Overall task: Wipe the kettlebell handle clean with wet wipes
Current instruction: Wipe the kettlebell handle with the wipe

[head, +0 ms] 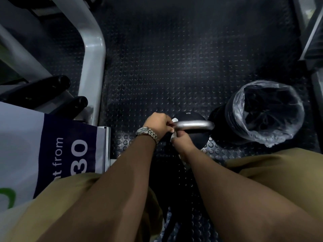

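Kettlebell [195,137] sits on the floor just below the middle of the frame: a round black body with a smooth, silvery curved handle [194,124] arching over it. A small white marking on the body's far side is too small to read. Your left hand [157,124], with a metal link watch [147,133] on its wrist, is curled at the left end of the handle, gripping a crumpled white wet wipe [174,137] against the metal. Your right hand [180,143] pinches the wipe's lower tail just beneath the handle.

The floor [174,67] is black rubber covered in raised round studs. At the right, just beside the kettlebell, stands a round black bin [227,112] lined with crinkled clear plastic. At the lower left a white and navy banner [70,145] reads "from" and "30". A grey metal frame [94,58] bends through the upper left.
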A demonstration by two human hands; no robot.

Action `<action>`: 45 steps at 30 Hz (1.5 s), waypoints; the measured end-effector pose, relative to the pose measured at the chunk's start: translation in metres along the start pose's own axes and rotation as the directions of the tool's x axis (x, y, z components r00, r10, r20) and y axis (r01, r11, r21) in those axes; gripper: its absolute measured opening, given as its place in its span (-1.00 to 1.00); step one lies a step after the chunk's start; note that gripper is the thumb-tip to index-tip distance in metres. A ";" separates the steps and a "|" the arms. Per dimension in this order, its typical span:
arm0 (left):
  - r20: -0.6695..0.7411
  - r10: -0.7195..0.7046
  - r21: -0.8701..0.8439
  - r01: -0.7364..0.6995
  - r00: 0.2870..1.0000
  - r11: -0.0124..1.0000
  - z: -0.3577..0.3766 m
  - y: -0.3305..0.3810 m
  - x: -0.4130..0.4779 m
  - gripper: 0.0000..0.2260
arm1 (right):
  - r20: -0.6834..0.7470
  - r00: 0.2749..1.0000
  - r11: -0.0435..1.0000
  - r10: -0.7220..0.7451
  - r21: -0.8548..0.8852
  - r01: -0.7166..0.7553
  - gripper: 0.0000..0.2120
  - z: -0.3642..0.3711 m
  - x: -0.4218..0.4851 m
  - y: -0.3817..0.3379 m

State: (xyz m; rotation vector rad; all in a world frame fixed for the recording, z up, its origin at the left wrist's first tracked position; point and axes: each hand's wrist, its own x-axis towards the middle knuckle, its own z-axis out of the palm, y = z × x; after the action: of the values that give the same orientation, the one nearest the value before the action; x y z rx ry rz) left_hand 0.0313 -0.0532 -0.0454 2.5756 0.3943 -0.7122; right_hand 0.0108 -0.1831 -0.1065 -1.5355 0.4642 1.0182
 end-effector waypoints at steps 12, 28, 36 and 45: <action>-0.028 -0.051 -0.109 0.048 0.998 0.993 0.004 0.001 -0.006 -0.68 | -0.200 0.948 0.854 0.250 0.507 -0.118 -0.86 -0.016 -0.015 -0.006; -0.045 -0.249 -0.371 0.215 0.968 0.903 0.004 0.010 -0.023 -0.64 | -0.277 0.921 0.931 -0.274 -0.318 0.181 -0.89 -0.070 -0.075 -0.042; -0.121 -0.165 -0.308 0.121 0.979 0.944 0.012 0.011 -0.030 -0.72 | 0.038 0.748 0.372 -0.663 -0.850 0.373 -0.74 -0.065 -0.068 -0.067; -0.124 -0.037 -0.177 0.015 0.992 0.984 0.011 0.004 -0.023 -0.83 | 0.365 0.802 -0.165 -0.473 -0.931 0.327 -0.27 -0.035 -0.054 -0.012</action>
State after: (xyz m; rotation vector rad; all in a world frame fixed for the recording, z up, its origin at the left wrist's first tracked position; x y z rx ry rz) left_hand 0.0089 -0.0655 -0.0402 2.4586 0.5090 -0.4993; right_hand 0.0029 -0.2264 -0.0580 -2.7969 -1.0701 0.6251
